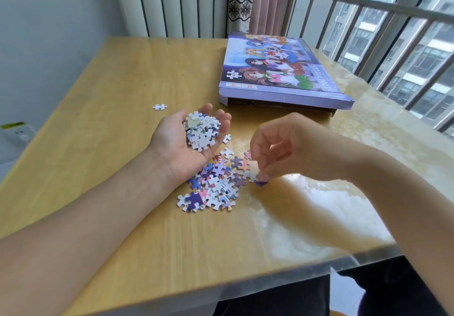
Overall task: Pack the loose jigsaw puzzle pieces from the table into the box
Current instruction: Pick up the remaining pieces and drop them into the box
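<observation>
The right hand (277, 153) pinched a purple piece (261, 182) at the pile's (211, 185) right edge; the left hand (194, 138) (palm up, cupping pieces (202, 129)) lay just left; the box (282, 74) sat beyond.

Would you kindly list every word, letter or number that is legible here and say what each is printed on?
"1000 PIECES": on the puzzle box lid, sideways along its right edge.
"C" and "D": orange letters on the lid's near-left strip.
White puzzle-piece logo on the lid: its lettering is too small to read.
Backs of the pieces in the left hand: faint marks, too blurred to read.
</observation>
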